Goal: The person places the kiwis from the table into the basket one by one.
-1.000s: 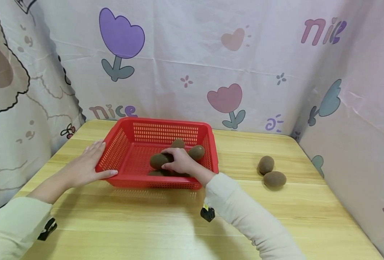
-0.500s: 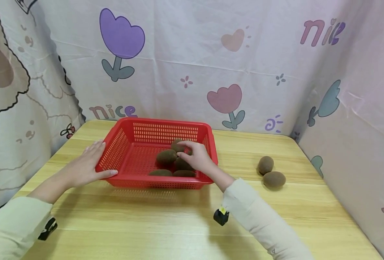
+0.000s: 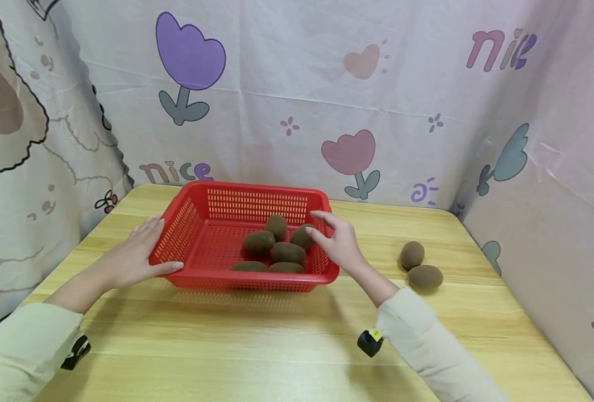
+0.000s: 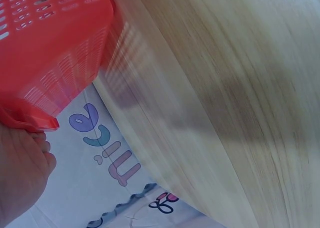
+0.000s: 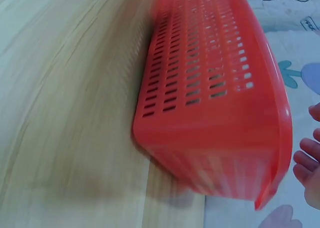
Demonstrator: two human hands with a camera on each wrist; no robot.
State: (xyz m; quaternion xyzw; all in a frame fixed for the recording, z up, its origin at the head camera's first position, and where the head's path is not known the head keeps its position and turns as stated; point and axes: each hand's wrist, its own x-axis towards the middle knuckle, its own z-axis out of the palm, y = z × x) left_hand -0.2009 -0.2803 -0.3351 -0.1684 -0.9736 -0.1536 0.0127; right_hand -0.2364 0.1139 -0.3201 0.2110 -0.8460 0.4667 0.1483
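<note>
A red plastic basket (image 3: 236, 276) with slotted walls stands on the wooden table. My left hand (image 3: 131, 254) holds its front left corner, thumb over the front rim and fingers along the left side. In the left wrist view the fingers (image 4: 42, 143) meet the rim's lip from outside. My right hand (image 3: 342, 240) hovers over the right rim with fingers spread and nothing between them. Its thumb overlaps a kiwi (image 3: 302, 237) in the basket. Several brown kiwis lie in the basket's right half, among them a middle kiwi (image 3: 288, 253) and a left kiwi (image 3: 258, 242).
On the table to the right of the basket lie two more kiwis, a rear kiwi (image 3: 412, 254) and a front kiwi (image 3: 425, 277), side by side. A printed cloth (image 3: 276, 67) hangs behind the table (image 3: 226, 346) and along both sides.
My right hand has let go of a kiwi in the basket and moved right to above the right rim, its fingers opening. The left hand and the basket have stayed in place.
</note>
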